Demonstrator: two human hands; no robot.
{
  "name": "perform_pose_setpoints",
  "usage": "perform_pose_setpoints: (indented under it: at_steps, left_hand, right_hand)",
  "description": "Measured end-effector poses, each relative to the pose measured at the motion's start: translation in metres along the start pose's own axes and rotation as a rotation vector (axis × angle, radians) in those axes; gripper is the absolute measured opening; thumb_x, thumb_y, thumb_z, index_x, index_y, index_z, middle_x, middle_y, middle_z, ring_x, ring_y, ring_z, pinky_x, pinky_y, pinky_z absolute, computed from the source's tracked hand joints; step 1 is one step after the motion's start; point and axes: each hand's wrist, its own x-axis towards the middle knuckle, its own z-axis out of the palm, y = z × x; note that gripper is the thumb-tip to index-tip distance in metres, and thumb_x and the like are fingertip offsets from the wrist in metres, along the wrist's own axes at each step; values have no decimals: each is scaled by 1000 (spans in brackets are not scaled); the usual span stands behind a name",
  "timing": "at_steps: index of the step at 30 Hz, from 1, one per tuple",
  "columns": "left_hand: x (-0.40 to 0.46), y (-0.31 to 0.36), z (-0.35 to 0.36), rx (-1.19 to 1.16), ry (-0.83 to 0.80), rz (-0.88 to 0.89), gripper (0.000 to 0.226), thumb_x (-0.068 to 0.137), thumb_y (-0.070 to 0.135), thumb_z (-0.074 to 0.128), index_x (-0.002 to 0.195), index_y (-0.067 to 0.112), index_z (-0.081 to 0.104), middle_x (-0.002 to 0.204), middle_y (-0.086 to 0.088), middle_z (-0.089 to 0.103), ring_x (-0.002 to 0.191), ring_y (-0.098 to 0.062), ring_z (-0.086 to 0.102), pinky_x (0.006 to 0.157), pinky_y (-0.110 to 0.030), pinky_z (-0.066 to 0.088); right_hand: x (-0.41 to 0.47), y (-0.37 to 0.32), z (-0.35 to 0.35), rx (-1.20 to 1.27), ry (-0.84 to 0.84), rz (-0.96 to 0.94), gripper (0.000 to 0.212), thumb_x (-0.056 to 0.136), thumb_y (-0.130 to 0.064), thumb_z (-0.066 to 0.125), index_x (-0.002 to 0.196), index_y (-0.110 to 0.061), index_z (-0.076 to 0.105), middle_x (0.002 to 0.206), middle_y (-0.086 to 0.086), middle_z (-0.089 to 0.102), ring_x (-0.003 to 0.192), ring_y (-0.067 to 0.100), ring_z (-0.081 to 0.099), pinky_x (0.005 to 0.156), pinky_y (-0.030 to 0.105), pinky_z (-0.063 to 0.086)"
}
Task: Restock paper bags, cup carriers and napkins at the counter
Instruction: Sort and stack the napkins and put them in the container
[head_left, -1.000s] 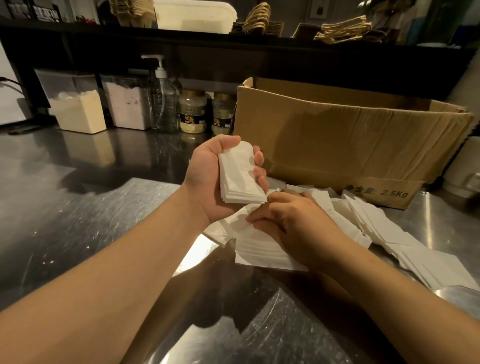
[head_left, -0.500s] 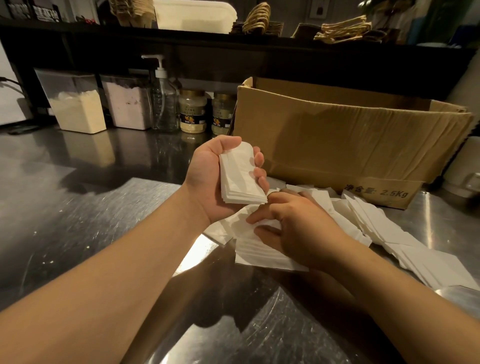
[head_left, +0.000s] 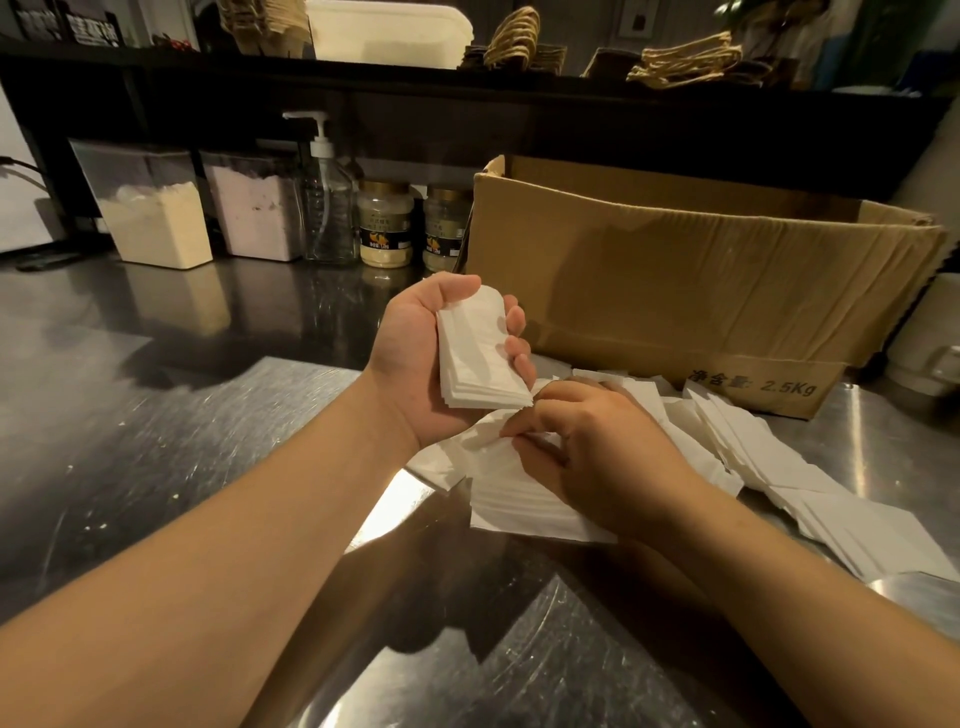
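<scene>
My left hand (head_left: 415, 358) grips a small stack of folded white napkins (head_left: 475, 353), held upright above the steel counter (head_left: 156, 415). Just below it, my right hand (head_left: 597, 457) pinches the top napkin (head_left: 485, 434) of a loose pile (head_left: 519, 499) and lifts its edge. More white napkins (head_left: 779, 467) lie fanned across the counter to the right. Paper bags with twine handles (head_left: 685, 60) sit on the dark upper shelf at the back.
A large open cardboard box (head_left: 701, 291) stands behind the napkins. At the back left are two powder containers (head_left: 156, 223), a pump bottle (head_left: 327, 202) and two jars (head_left: 387, 228). A white lidded tub (head_left: 389, 31) rests on the shelf.
My right hand's fingers have curled and raised a napkin's edge off the pile, toward the stack in my left hand. The left hand has stayed in place.
</scene>
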Motion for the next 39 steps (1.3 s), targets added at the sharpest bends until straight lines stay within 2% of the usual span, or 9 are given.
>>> perform_pose_setpoints:
  at_steps: [6, 9, 12, 17, 21, 26, 31, 36, 39]
  left_hand:
    - [0, 3, -2, -44, -18, -7, 51, 78, 37, 61, 124, 15, 53, 94, -4, 60, 73, -16, 53, 69, -30, 50]
    - [0, 2, -2, -52, -22, -15, 51, 80, 37, 61, 125, 15, 52, 94, -5, 60, 74, -17, 53, 69, -30, 50]
    - [0, 2, -1, -44, -10, -31, 51, 81, 39, 61, 125, 14, 53, 95, -5, 60, 74, -17, 54, 68, -30, 51]
    - [0, 3, -2, -8, -12, -41, 56, 76, 36, 67, 126, 15, 52, 98, -5, 59, 78, -18, 55, 72, -31, 51]
    - [0, 3, -1, 54, 8, -29, 57, 74, 35, 66, 126, 16, 52, 98, -6, 62, 77, -18, 56, 70, -32, 53]
    - [1, 5, -2, 49, 19, -30, 54, 76, 34, 65, 125, 16, 52, 96, -6, 61, 75, -17, 55, 73, -32, 50]
    - [1, 5, -4, 47, 25, -17, 54, 75, 34, 64, 125, 17, 51, 95, -5, 60, 75, -16, 54, 71, -31, 51]
    - [2, 5, -6, 20, 18, -12, 54, 76, 33, 64, 126, 16, 51, 97, -5, 59, 76, -16, 53, 71, -31, 50]
    - [1, 5, -5, 30, 19, -5, 56, 78, 32, 63, 129, 15, 50, 99, -6, 59, 77, -18, 54, 72, -32, 50]
  right_hand:
    - [-5, 9, -20, 25, 65, 43, 13, 89, -27, 69, 101, -32, 67, 102, -22, 55, 97, 3, 48, 91, 27, 37]
    - [-6, 10, -21, 24, 10, 15, 27, 88, -21, 75, 110, -35, 69, 110, -22, 55, 103, 1, 47, 94, 27, 41]
    - [-6, 11, -18, 26, -19, -23, 22, 88, -28, 77, 107, -38, 74, 117, -16, 61, 108, 5, 50, 92, 27, 44]
    - [-10, 10, -29, 167, 31, 25, 16, 88, -40, 64, 103, -39, 70, 102, -16, 64, 96, 8, 55, 80, 32, 51]
    - [-13, 2, -40, 559, -92, 91, 30, 92, -16, 69, 100, -42, 56, 82, -5, 65, 75, 17, 62, 61, 30, 57]
    - [-12, -2, -48, 676, -190, 127, 27, 92, -5, 57, 93, -25, 75, 93, -21, 69, 93, 2, 65, 75, 13, 51]
    - [-12, -3, -52, 716, -268, 114, 44, 94, 11, 52, 103, -26, 74, 107, -21, 70, 106, 2, 65, 87, 16, 53]
    - [-13, 2, -45, 484, -131, -23, 19, 87, -18, 75, 102, -30, 74, 97, -18, 66, 91, 10, 66, 74, 20, 55]
    - [-11, 7, -45, 584, 19, -25, 13, 84, -42, 71, 92, -32, 74, 102, -8, 55, 101, 18, 55, 84, 29, 53]
